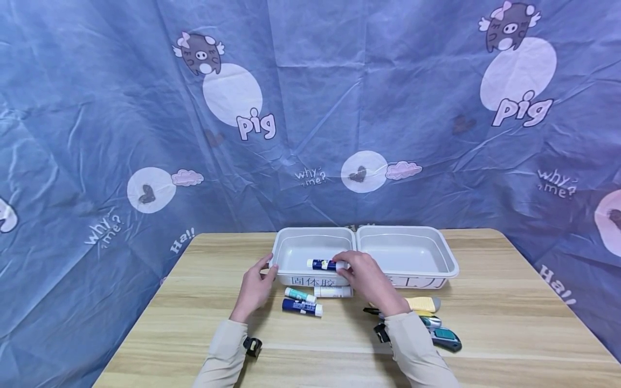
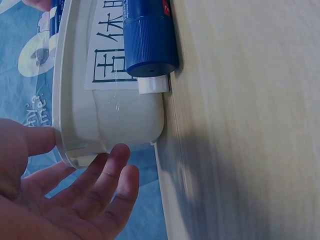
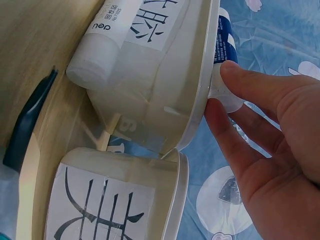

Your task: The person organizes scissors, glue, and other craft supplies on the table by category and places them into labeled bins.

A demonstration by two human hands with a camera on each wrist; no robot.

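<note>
Glue stick (image 1: 324,264) in right grip (image 1: 364,275): white end pinched by thumb and fingers, body pointing left over left tray (image 1: 303,245). Left grip (image 1: 255,285) holds tray's rim corner. Other sticks (image 1: 302,307) between grips, nearer person, on counter (image 1: 509,307); cutters (image 1: 445,339) beside right forearm. Best approach: steady tray, clear front rim, release low, gently.

Left bin (image 1: 310,243) label (image 1: 312,281) reads 固体胶; right bin's (image 1: 404,243) label shows 工刀; white stick (image 3: 95,57): "deli"; backdrop (image 1: 315,64): "pig", "why me?", "Ha!!"
</note>
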